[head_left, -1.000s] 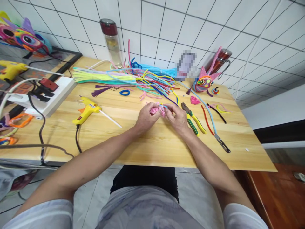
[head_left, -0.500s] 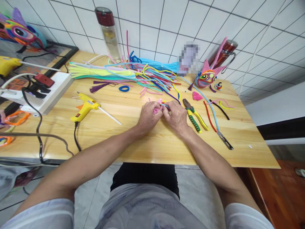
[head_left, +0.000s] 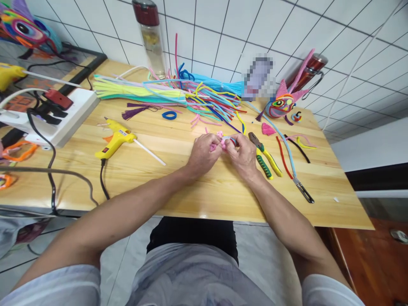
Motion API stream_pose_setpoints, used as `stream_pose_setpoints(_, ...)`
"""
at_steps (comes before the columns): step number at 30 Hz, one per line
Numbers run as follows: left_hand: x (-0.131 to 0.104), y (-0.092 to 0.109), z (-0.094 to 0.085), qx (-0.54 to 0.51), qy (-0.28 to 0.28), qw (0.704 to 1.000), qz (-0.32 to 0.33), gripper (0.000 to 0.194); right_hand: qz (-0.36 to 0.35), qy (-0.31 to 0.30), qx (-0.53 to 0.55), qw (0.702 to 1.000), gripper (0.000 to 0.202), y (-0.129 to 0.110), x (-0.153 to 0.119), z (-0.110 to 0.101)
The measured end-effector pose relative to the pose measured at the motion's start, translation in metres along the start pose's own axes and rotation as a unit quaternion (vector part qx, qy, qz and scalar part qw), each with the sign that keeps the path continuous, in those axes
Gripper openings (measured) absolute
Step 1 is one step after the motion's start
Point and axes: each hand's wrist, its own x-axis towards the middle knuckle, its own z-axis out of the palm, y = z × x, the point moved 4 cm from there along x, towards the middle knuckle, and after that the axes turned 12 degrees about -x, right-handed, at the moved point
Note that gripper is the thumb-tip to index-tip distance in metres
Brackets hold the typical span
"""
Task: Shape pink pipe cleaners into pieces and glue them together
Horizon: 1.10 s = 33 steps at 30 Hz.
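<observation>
Both hands meet over the middle of the wooden table. My left hand (head_left: 204, 154) is closed on a small pink fuzzy piece (head_left: 214, 147), which shows between its fingers. My right hand (head_left: 244, 156) is closed too, its thumb and forefinger pinched at the right side of the pink piece; a light blue and grey bit sticks out there, too small to name. Just right of my right hand lie pliers (head_left: 265, 157) with green and yellow handles. Behind the hands is a pile of coloured pipe cleaners (head_left: 213, 100).
Left on the table (head_left: 153, 195) are a yellow glue gun (head_left: 116, 140), a blue ring (head_left: 169, 115) and a white power strip (head_left: 78, 114). A glass bottle (head_left: 153, 46) stands behind. At right are a colourful cat-like figure (head_left: 279, 106) and a cutter (head_left: 303, 190).
The view has shifted slightly, so the table items appear moved. Both hands stay together at the pink piece, and more of it and the light blue and grey bit now shows between them.
</observation>
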Motion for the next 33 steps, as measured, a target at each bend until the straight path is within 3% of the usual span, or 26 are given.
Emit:
stream_pose_setpoints(6,0.0,0.002,-0.001,0.065,-0.003,0.998,-0.022,0.02,-0.04,-0.032,0.013,0.999,0.019,-0.004,-0.001,0.004)
stream_pose_setpoints(12,0.001,0.005,0.001,0.104,0.009,0.994,-0.036,0.015,-0.059,0.0,0.013,0.998,0.02,-0.011,-0.006,0.002)
stream_pose_setpoints(18,0.002,0.011,0.001,0.098,0.011,0.995,-0.034,0.027,-0.088,0.012,-0.016,0.996,0.021,-0.016,-0.008,0.001)
stream_pose_setpoints(26,0.001,0.018,-0.001,0.04,0.012,0.999,-0.012,0.025,-0.029,0.043,0.027,0.998,0.022,-0.014,-0.004,-0.002)
stream_pose_setpoints(33,0.0,0.02,-0.001,0.006,0.006,1.0,0.014,0.026,0.081,-0.006,0.138,0.987,0.025,-0.005,-0.007,0.004)
